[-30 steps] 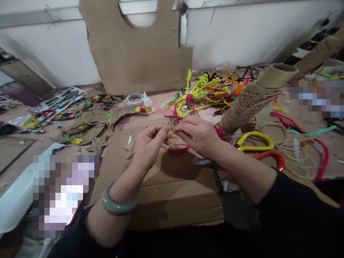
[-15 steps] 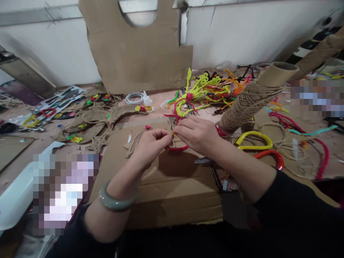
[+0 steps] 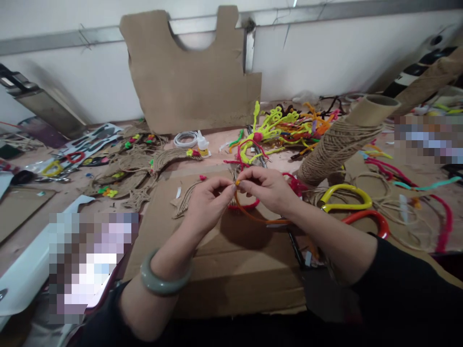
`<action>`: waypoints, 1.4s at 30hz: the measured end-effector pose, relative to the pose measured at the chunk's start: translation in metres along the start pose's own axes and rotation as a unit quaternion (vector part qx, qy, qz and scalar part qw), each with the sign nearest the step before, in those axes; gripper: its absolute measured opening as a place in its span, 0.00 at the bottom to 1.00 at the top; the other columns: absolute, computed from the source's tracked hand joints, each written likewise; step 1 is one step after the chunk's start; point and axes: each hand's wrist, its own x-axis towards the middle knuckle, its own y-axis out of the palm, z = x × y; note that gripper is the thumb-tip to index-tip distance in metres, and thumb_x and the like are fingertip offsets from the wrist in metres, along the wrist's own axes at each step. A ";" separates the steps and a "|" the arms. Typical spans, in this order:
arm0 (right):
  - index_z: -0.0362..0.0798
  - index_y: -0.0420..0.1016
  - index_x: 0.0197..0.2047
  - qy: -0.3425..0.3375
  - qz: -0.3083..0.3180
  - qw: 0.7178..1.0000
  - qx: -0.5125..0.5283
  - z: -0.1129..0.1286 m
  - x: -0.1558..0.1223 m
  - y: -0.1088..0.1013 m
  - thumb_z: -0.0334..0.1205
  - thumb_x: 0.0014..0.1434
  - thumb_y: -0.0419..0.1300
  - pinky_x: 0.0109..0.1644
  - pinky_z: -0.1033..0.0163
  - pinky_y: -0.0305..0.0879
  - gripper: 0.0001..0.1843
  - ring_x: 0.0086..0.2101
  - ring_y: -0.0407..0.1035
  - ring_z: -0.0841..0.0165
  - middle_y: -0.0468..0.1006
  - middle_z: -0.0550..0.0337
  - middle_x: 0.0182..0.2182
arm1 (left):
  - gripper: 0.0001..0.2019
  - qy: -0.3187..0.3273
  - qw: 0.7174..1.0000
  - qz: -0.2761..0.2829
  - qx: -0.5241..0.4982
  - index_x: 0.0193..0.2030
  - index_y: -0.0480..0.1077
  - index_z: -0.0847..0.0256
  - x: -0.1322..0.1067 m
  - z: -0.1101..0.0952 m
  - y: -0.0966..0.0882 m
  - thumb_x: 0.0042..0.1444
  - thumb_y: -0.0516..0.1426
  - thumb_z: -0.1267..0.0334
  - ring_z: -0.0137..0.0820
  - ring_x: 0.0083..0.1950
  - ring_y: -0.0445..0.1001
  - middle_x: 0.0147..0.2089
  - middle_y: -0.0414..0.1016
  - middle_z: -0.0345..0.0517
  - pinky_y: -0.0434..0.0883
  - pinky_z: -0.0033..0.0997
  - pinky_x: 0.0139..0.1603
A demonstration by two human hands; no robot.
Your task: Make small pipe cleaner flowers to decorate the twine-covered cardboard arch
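My left hand (image 3: 208, 200) and my right hand (image 3: 265, 188) meet above a flat cardboard sheet (image 3: 224, 255), fingertips pinched together on the end of an orange pipe cleaner (image 3: 253, 217). The pipe cleaner curves down from the fingers and runs right under my right wrist. A red pipe cleaner loop (image 3: 249, 203) lies just below the hands. Beside my left hand a small piece of coiled jute twine (image 3: 186, 200) rests on the cardboard. A green bangle (image 3: 162, 282) sits on my left wrist.
A twine-wound cardboard cone (image 3: 340, 140) leans at the right, with yellow and red scissor handles (image 3: 347, 197) below it. A heap of coloured pipe cleaners (image 3: 282, 127) lies behind. A cut cardboard shape (image 3: 191, 72) leans on the wall. Jute pieces (image 3: 137, 164) and a glue bottle (image 3: 202, 143) lie left.
The hands have lifted slightly and an orange pipe cleaner now shows curving out below them. The camera has tilted up a little.
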 end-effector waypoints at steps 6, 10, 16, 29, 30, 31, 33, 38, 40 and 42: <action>0.45 0.72 0.30 -0.068 -0.014 0.996 -0.049 -0.002 0.002 -0.004 0.34 0.54 0.56 0.35 0.66 0.60 0.05 0.30 0.64 0.73 0.72 0.61 0.27 | 0.06 -0.058 0.993 0.027 -0.101 0.30 0.75 0.62 0.001 0.000 -0.002 0.46 0.61 0.62 0.26 0.28 0.71 0.27 0.76 0.42 0.69 0.26 0.32; 0.45 0.71 0.30 -0.105 0.010 0.993 -0.053 0.001 0.003 -0.007 0.33 0.55 0.56 0.36 0.66 0.60 0.04 0.30 0.64 0.72 0.72 0.61 0.27 | 0.06 -0.087 0.988 0.069 -0.107 0.31 0.78 0.59 0.001 0.000 -0.005 0.45 0.62 0.62 0.27 0.28 0.72 0.28 0.78 0.41 0.70 0.27 0.33; 0.45 0.72 0.33 -0.039 0.027 0.998 -0.040 0.006 0.001 -0.008 0.38 0.57 0.54 0.35 0.67 0.60 0.07 0.30 0.64 0.73 0.73 0.61 0.28 | 0.05 -0.044 0.994 0.037 -0.091 0.29 0.77 0.58 0.001 -0.001 -0.007 0.46 0.61 0.61 0.29 0.30 0.71 0.28 0.76 0.42 0.70 0.29 0.34; 0.44 0.65 0.25 0.105 0.124 0.986 0.046 0.012 -0.003 0.001 0.38 0.53 0.54 0.26 0.70 0.53 0.08 0.23 0.56 0.77 0.63 0.66 0.21 | 0.05 0.002 0.995 -0.007 -0.098 0.30 0.76 0.58 -0.003 0.006 -0.005 0.49 0.60 0.61 0.29 0.33 0.71 0.30 0.75 0.42 0.69 0.30 0.39; 0.44 0.65 0.25 0.101 0.119 0.987 0.040 0.012 -0.003 0.001 0.38 0.53 0.54 0.26 0.70 0.53 0.08 0.23 0.56 0.77 0.62 0.67 0.20 | 0.05 -0.004 0.995 -0.006 -0.100 0.30 0.76 0.58 -0.002 0.005 -0.005 0.49 0.60 0.61 0.29 0.33 0.71 0.30 0.75 0.42 0.69 0.30 0.38; 0.44 0.65 0.25 0.098 0.114 0.988 0.032 0.011 -0.003 0.001 0.38 0.53 0.54 0.26 0.70 0.53 0.08 0.23 0.56 0.77 0.62 0.67 0.20 | 0.05 -0.011 0.995 -0.005 -0.101 0.30 0.76 0.59 -0.002 0.005 -0.005 0.48 0.60 0.61 0.29 0.33 0.71 0.30 0.75 0.42 0.69 0.30 0.38; 0.44 0.65 0.25 0.090 0.104 0.990 0.012 0.009 -0.003 0.002 0.37 0.52 0.54 0.26 0.70 0.53 0.07 0.23 0.56 0.77 0.63 0.67 0.20 | 0.04 -0.020 0.995 -0.008 -0.100 0.29 0.75 0.59 -0.002 0.003 -0.004 0.47 0.61 0.62 0.29 0.32 0.71 0.29 0.75 0.42 0.69 0.29 0.36; 0.44 0.67 0.25 0.061 0.102 0.993 -0.024 0.009 -0.005 0.004 0.34 0.51 0.53 0.28 0.70 0.55 0.05 0.24 0.60 0.76 0.67 0.66 0.21 | 0.03 -0.027 0.996 -0.020 -0.083 0.26 0.75 0.60 -0.001 0.000 -0.005 0.45 0.62 0.64 0.28 0.30 0.69 0.27 0.74 0.41 0.68 0.26 0.33; 0.44 0.68 0.26 0.052 0.111 0.992 -0.023 0.010 -0.005 0.003 0.35 0.52 0.53 0.29 0.69 0.56 0.06 0.25 0.61 0.75 0.69 0.65 0.22 | 0.03 -0.042 0.995 -0.018 -0.089 0.25 0.75 0.60 -0.001 0.000 -0.005 0.45 0.62 0.63 0.27 0.29 0.69 0.26 0.74 0.40 0.67 0.25 0.32; 0.43 0.69 0.28 0.042 0.095 0.994 -0.020 0.010 -0.005 0.000 0.38 0.54 0.54 0.30 0.69 0.57 0.08 0.26 0.62 0.75 0.70 0.64 0.23 | 0.04 -0.062 0.993 -0.014 -0.104 0.26 0.75 0.60 -0.002 0.001 -0.005 0.45 0.62 0.62 0.26 0.29 0.68 0.26 0.74 0.40 0.66 0.24 0.32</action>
